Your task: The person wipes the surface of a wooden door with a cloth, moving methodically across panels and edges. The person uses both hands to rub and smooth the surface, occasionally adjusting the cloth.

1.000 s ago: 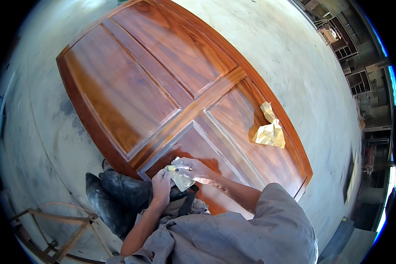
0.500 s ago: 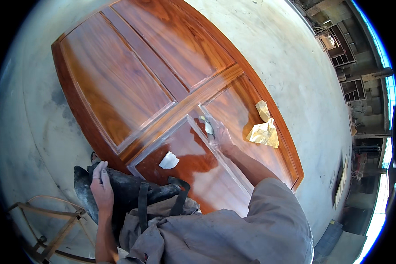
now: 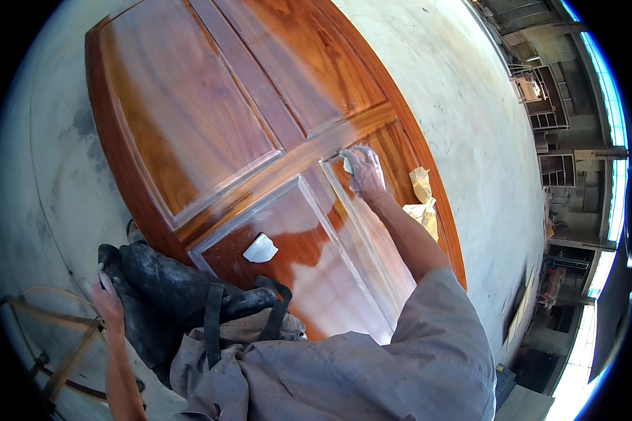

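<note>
A large red-brown wooden door (image 3: 288,158) with recessed panels lies flat in front of me, dulled by pale dust in patches. My right hand (image 3: 366,172) is closed on a small piece of sandpaper (image 3: 347,165), pressing it to the moulding at the upper corner of the right lower panel. Nearby on the right lies a crumpled yellow sheet of sandpaper (image 3: 421,203). A folded whitish piece of paper (image 3: 260,248) rests on the left lower panel. My left hand (image 3: 108,300) hangs beside my dark trouser leg, fingers stretched out and nothing visible in it.
Pale concrete floor (image 3: 463,126) surrounds the door. A wooden frame (image 3: 67,351) stands at the lower left, close to my left forearm. Along the far right are wooden racks (image 3: 548,98) and a flat board (image 3: 519,307) on the floor.
My right hand has moved up and to the right along the moulding to the panel corner, with the sandpaper. My left hand has swung outward to the left. The view has shifted a little.
</note>
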`<move>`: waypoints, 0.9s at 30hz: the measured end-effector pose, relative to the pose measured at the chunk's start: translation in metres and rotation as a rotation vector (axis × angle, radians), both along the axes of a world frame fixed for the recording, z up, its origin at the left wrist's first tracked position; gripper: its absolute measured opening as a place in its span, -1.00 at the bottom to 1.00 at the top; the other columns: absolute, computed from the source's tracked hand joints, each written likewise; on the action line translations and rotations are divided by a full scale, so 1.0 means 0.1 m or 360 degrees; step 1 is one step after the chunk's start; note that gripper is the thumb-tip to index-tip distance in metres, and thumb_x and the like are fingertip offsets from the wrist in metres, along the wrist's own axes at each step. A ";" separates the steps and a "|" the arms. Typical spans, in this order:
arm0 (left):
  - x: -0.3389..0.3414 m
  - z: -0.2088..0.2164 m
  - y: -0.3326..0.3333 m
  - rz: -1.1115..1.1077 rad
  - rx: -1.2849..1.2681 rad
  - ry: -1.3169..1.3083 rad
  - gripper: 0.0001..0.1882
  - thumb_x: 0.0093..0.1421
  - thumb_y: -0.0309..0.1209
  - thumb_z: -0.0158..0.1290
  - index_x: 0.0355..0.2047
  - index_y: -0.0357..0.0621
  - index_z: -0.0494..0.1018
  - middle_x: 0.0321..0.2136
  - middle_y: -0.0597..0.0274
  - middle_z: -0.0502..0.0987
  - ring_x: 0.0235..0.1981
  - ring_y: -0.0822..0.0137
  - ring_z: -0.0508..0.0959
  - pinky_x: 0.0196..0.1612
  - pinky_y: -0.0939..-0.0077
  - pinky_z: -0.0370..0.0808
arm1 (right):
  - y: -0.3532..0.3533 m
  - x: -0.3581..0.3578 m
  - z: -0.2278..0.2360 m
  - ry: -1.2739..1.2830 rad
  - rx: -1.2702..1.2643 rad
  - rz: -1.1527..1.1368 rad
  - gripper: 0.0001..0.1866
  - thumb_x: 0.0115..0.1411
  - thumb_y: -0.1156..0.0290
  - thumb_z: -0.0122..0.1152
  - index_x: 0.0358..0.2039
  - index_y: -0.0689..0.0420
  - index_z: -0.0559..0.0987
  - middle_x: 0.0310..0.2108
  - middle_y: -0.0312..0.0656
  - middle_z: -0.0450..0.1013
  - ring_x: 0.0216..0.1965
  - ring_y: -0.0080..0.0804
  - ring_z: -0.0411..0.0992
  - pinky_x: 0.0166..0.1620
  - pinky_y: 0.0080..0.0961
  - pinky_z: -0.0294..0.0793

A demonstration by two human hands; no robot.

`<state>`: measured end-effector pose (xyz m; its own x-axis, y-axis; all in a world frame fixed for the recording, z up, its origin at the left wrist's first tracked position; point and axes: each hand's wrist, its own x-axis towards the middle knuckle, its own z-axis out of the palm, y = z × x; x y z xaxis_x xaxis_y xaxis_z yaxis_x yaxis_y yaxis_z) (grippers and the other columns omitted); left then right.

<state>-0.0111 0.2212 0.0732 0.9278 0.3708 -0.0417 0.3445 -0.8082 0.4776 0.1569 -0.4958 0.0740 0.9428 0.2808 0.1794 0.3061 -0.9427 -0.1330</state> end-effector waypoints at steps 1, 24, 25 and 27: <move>0.02 0.01 -0.02 0.0005 -0.0014 -0.0008 -0.62 0.54 -0.36 -0.13 0.15 -0.36 0.52 0.05 -0.21 0.61 0.08 -0.12 0.58 0.21 0.21 0.44 | 0.10 -0.08 -0.05 0.0101 0.0114 0.0164 -0.43 0.10 0.54 0.22 0.18 -0.01 0.54 0.03 -0.14 0.58 0.23 0.06 0.38 0.30 -0.01 0.35; 0.04 -0.15 0.01 0.0023 0.0016 -0.0115 -0.69 0.49 -0.41 -0.05 0.06 -0.33 0.57 -0.04 -0.21 0.63 -0.01 -0.14 0.61 0.12 0.17 0.48 | -0.10 0.14 -0.03 -0.0105 -0.0223 -0.0153 -0.47 0.09 0.56 0.20 0.13 0.02 0.58 -0.06 -0.12 0.63 0.18 0.00 0.42 0.28 -0.01 0.34; 0.04 -0.13 -0.01 0.0029 0.0003 -0.0122 -0.69 0.49 -0.40 -0.05 0.06 -0.33 0.57 -0.04 -0.21 0.63 -0.02 -0.14 0.61 0.12 0.17 0.48 | 0.03 0.10 -0.04 -0.0043 -0.0074 -0.0038 -0.47 0.09 0.58 0.18 0.12 0.02 0.58 -0.06 -0.13 0.63 0.18 0.01 0.42 0.28 0.01 0.33; 0.03 -0.10 0.01 0.0065 -0.0017 -0.0083 -0.68 0.49 -0.40 -0.05 0.06 -0.33 0.57 -0.05 -0.21 0.63 -0.01 -0.13 0.61 0.13 0.17 0.48 | 0.36 -0.07 -0.08 0.0079 0.0226 0.0187 -0.46 0.08 0.63 0.13 0.11 0.03 0.57 -0.07 -0.14 0.63 0.17 0.02 0.42 0.29 0.04 0.31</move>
